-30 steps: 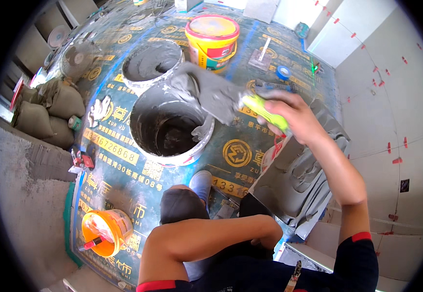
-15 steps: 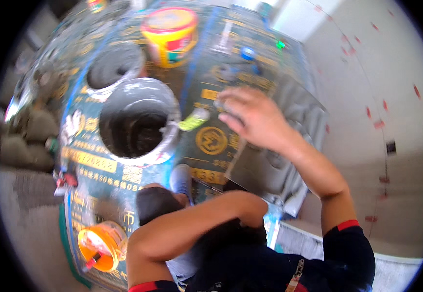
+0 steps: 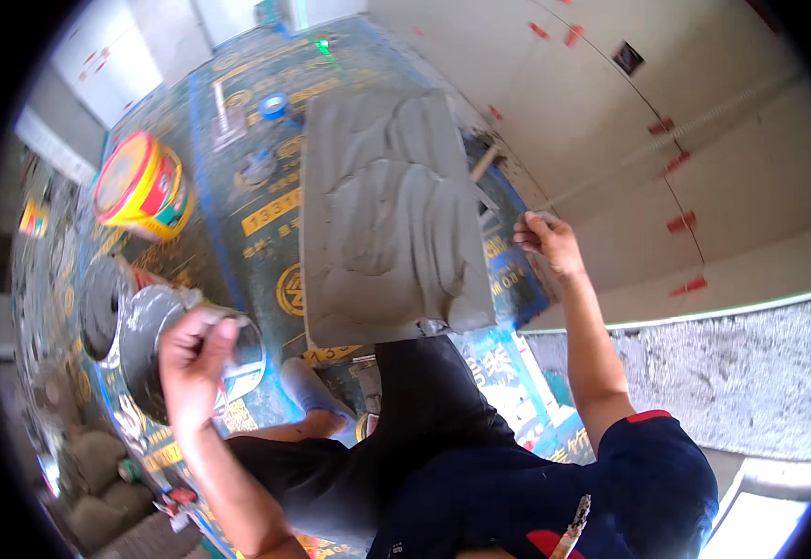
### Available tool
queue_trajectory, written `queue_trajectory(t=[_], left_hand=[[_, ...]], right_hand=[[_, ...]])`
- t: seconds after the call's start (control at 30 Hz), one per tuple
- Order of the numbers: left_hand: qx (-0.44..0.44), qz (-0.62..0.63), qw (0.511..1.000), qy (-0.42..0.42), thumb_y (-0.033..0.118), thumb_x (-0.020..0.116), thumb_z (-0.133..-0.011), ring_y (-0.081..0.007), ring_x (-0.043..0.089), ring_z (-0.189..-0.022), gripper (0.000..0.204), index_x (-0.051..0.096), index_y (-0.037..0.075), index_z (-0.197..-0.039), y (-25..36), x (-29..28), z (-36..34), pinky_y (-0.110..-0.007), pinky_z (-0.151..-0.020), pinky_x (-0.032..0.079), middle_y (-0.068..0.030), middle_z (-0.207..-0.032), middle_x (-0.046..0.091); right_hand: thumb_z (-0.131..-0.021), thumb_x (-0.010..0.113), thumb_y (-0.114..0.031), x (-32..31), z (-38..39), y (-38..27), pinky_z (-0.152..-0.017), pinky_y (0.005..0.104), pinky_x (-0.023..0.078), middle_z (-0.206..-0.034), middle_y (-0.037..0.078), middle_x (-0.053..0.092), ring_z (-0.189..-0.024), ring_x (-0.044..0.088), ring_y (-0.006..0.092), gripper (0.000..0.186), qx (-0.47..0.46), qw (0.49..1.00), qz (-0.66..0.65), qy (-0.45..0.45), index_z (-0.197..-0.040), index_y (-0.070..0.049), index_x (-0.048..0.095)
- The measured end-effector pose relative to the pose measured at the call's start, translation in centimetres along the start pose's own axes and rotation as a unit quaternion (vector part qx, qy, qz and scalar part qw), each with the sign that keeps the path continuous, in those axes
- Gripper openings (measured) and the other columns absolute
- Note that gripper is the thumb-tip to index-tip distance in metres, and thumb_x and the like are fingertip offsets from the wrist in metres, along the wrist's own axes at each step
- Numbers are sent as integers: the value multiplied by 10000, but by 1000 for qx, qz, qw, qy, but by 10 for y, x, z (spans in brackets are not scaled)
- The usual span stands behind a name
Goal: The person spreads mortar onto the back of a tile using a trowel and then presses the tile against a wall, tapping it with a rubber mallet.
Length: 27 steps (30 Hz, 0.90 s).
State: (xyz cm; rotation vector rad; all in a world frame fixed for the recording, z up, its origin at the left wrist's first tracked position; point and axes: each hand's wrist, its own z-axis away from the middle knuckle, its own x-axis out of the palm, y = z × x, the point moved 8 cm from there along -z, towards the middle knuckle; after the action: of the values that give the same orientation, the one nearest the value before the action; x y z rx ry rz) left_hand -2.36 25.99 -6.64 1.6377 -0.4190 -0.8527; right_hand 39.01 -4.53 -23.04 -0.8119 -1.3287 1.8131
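A rectangular slab (image 3: pixel 391 214) coated in ridged grey mortar fills the centre, its near edge over my dark trousers. Left of it, my left hand (image 3: pixel 199 368) is raised in front of a mortar-smeared bucket (image 3: pixel 149 340), fingers curled together; whether they hold anything is unclear. My right hand (image 3: pixel 545 244) is just beyond the slab's right edge, fingers curled, their contents hidden. A second grey-filled bucket (image 3: pixel 101 303) stands behind the nearer one. The green-handled trowel seen earlier cannot be made out.
A yellow-red lidded bucket (image 3: pixel 144 186), blue tape roll (image 3: pixel 273 106) and notched float (image 3: pixel 228 126) rest on the printed floor covering (image 3: pixel 214 214). A tiled wall (image 3: pixel 741 186) with red clips rises at right. Grey sacks (image 3: pixel 107 475) lie at lower left.
The view has swung right, bringing the slab to the centre. My right hand has let go of the green-handled trowel. My left hand has risen from my lap to beside the buckets.
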Motion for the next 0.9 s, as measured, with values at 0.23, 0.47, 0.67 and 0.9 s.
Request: queue_trajectory(t=[0.23, 0.47, 0.67, 0.9], left_hand=[[1, -7, 1000, 28, 234, 669, -916, -28, 483, -583, 184, 631, 57, -887, -6, 5, -66, -182, -520, 326, 32, -705, 581], [16, 62, 997, 33, 247, 628, -940, -68, 503, -730, 206, 645, 46, -984, -126, 65, -115, -219, -687, 409, -1, -837, 619], [-34, 135, 989, 58, 414, 529, -979, -104, 550, -828, 443, 605, 18, -1164, -238, 80, -160, -263, -777, 447, -36, -1033, 636], [-186, 227, 953, 80, 549, 480, -958, -269, 413, -1309, 740, 452, -66, -1368, -338, 115, -213, -352, -1113, 264, -147, -1426, 458]], right_hand=[[-976, 561, -337, -34, 38, 79, -707, 264, 539, -953, 108, 676, -792, 657, 160, 376, 110, 991, -47, 51, -1070, 19, 639], [-990, 544, -313, -25, 40, 106, -718, 283, 549, -937, 115, 669, -800, 657, 165, 371, 92, 993, -47, 64, -1072, 40, 623], [-992, 507, -418, 17, -19, 147, -681, 241, 479, -994, 46, 638, -760, 582, 114, 417, -39, 973, -228, 14, -1110, -34, 616], [-950, 511, -544, 80, -64, 156, -646, 245, 493, -914, 27, 695, -706, 603, 90, 511, -17, 924, -383, 11, -1105, -82, 665]])
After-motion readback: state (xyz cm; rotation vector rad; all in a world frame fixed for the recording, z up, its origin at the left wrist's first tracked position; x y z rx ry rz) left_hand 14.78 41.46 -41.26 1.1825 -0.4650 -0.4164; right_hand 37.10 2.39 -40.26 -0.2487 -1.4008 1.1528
